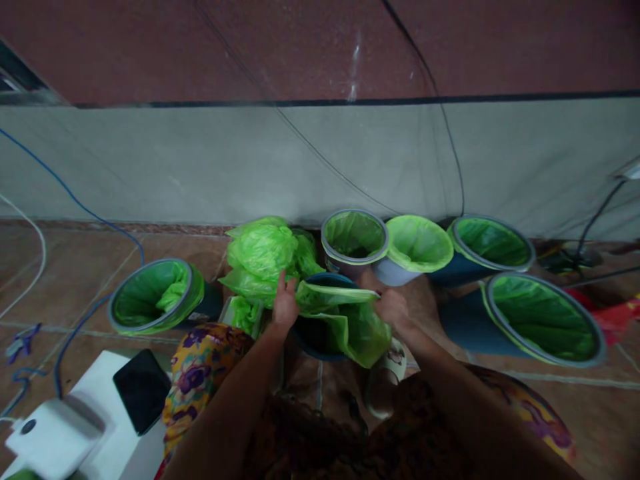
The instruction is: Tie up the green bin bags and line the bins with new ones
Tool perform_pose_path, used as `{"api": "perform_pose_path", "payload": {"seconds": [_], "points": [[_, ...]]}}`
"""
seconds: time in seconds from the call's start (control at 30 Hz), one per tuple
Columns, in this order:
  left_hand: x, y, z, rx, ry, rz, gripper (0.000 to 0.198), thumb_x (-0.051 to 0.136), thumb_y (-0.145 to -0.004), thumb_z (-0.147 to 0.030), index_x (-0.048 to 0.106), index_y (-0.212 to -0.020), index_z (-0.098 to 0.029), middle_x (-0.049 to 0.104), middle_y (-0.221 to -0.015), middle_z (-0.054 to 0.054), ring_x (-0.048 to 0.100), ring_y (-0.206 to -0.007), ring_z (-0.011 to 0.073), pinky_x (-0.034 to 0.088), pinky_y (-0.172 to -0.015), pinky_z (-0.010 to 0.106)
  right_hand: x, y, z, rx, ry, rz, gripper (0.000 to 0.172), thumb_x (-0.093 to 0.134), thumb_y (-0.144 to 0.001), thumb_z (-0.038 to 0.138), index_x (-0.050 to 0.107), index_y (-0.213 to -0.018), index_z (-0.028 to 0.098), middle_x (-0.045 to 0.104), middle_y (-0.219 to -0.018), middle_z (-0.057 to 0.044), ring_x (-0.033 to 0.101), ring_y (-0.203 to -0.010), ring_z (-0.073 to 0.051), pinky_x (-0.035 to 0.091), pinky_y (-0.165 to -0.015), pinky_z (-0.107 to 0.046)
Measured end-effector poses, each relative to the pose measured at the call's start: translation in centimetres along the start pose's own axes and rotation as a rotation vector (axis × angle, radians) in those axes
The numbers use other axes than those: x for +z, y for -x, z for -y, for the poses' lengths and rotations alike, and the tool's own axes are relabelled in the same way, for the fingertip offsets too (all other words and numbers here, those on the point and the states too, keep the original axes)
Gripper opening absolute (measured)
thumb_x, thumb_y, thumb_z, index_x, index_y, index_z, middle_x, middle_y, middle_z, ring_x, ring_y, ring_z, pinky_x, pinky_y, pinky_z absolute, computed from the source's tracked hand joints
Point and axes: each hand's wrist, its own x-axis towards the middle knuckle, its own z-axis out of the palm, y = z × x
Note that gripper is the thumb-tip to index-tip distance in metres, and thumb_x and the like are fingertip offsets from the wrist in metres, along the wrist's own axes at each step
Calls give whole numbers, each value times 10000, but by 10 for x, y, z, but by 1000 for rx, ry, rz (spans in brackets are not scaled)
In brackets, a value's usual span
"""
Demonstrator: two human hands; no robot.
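Note:
Between my knees stands a dark blue trash bin (320, 343). A green plastic bag (367, 333) is stretched over its mouth and hangs partly outside on the right. My left hand (286, 303) grips the bag's edge at the bin's left rim, fingers closed. On the right side, my right hand (391, 308) pinches the bag's pale top edge, which runs taut between both hands. Just beyond my left hand lies a pile of crumpled green bags (265, 250), with a small pale container (257, 320) holding more green plastic below it.
Several lined bins stand around: a grey-rimmed bin (150, 297) at left, a brown bin (354, 237) and a white bin (417, 247) by the wall, and a blue bin (470, 320) at right. A phone (143, 390) lies on a white box (107, 367) at lower left; a blue cable (75, 193) crosses the floor.

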Motion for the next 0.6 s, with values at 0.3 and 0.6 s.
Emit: {"api": "perform_pose_path", "payload": {"seconds": [0.3,0.6], "points": [[2,9,-3,30,2,-122,508,519,-651,47,544,-1117,-152,449,-1404,153,300,-1436,300,383,-1130,454,15,24,19,-233,204,-268,493,491,-864,167,483,-1353,107,542,-1319,-198,501,-1216,-330,423,-970,-446],[1,18,-41,140,-53,-227,386,596,-750,-107,520,-1127,-137,421,-1402,220,417,-1315,348,384,-1052,542,27,9,40,-460,179,-189,441,480,-895,200,531,-1328,133,636,-1221,-157,572,-1106,-267,383,-985,-377]]}}
